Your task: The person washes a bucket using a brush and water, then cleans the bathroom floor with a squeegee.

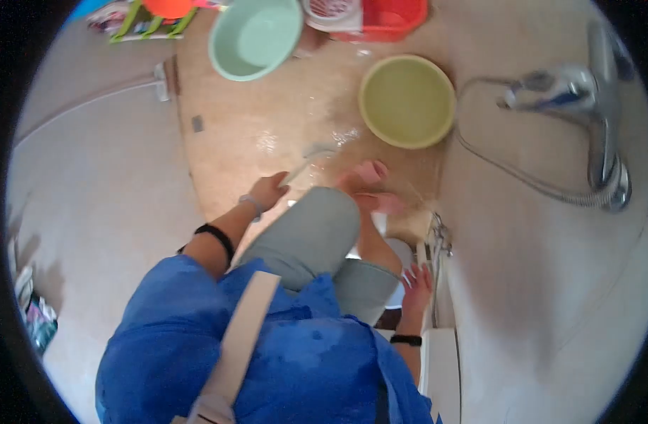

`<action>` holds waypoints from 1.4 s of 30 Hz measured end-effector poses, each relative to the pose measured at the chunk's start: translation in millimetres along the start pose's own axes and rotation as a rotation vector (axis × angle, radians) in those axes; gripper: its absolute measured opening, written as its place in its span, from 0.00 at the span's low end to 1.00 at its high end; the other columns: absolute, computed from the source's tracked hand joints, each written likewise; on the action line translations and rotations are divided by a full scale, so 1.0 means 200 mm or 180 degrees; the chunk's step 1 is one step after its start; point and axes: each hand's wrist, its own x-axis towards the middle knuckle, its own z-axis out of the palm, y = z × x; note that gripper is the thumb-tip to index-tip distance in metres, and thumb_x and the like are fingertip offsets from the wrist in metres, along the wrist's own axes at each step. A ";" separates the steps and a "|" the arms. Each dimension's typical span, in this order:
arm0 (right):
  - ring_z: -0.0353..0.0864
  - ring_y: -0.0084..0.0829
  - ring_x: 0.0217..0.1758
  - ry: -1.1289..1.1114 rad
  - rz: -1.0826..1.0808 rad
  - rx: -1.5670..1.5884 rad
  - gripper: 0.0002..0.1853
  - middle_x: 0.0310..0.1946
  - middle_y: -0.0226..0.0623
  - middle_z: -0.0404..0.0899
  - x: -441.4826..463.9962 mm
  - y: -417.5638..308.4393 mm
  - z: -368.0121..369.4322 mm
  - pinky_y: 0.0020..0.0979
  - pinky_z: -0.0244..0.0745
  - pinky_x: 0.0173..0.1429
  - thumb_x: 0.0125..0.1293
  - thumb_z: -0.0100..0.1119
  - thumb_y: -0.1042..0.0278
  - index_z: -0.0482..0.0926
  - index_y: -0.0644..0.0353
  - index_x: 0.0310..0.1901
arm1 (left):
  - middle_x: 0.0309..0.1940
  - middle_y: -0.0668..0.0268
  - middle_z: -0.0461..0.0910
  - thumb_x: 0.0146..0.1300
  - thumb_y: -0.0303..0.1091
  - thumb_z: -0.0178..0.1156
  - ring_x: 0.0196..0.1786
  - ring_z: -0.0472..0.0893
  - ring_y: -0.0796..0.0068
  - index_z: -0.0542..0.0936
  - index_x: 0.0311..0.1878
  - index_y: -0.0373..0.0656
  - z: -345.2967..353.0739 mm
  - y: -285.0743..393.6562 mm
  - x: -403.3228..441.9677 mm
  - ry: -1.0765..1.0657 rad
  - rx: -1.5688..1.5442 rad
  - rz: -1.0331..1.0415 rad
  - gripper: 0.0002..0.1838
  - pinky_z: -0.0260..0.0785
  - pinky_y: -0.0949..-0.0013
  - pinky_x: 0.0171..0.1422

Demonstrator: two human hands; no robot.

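Note:
Low over the wet tan floor, my left hand (pixel 269 192) is closed round the pale handle of a long, thin tool (pixel 299 171). The tool's greyish head (pixel 318 150) lies at the floor, somewhat blurred. My right hand (pixel 416 283) hangs beside my right knee with its fingers apart, close to a pale round container (pixel 399 249); whether it touches the container I cannot tell. Pink slippers (pixel 372 172) are on my feet, between the tool and the wall pipe.
A yellow-green basin (pixel 407 102) stands ahead on the right. Beyond are a mint basin (pixel 257 37), a red basin (pixel 395 18) and a green rack (pixel 133 20). A chrome faucet (pixel 575 88) with a hose (pixel 511 169) is on the right wall; a small tap (pixel 440 230) sits lower.

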 end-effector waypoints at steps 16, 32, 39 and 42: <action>0.79 0.32 0.46 0.0123 -0.0096 -0.0487 0.25 0.49 0.41 0.77 -0.14 -0.10 0.08 0.32 0.74 0.48 0.68 0.54 0.56 0.66 0.59 0.62 | 0.47 0.48 0.79 0.63 0.44 0.56 0.49 0.79 0.51 0.71 0.61 0.41 -0.01 -0.02 -0.14 -0.0183 -0.0013 -0.0239 0.26 0.70 0.58 0.55; 0.80 0.34 0.41 -0.0013 -0.0284 0.0909 0.20 0.48 0.47 0.77 0.06 0.52 0.10 0.34 0.77 0.49 0.69 0.52 0.66 0.68 0.64 0.59 | 0.56 0.52 0.72 0.57 0.42 0.57 0.58 0.74 0.51 0.64 0.66 0.46 1.16 0.94 0.62 -0.1244 0.2218 0.1760 0.32 0.68 0.54 0.60; 0.80 0.34 0.43 0.0515 -0.0140 0.1153 0.17 0.47 0.47 0.77 0.21 0.88 -0.21 0.33 0.77 0.49 0.70 0.51 0.68 0.70 0.65 0.57 | 0.55 0.51 0.72 0.63 0.45 0.50 0.58 0.74 0.49 0.65 0.66 0.47 1.67 1.10 0.78 -0.1037 0.2111 0.2123 0.28 0.68 0.49 0.58; 0.80 0.33 0.43 0.0508 -0.0202 0.1252 0.16 0.47 0.47 0.78 0.28 0.85 -0.24 0.32 0.77 0.48 0.70 0.51 0.68 0.71 0.65 0.56 | 0.52 0.46 0.72 0.62 0.30 0.48 0.52 0.77 0.45 0.63 0.67 0.44 1.58 1.14 0.70 -0.0905 0.2674 0.2771 0.28 0.70 0.52 0.56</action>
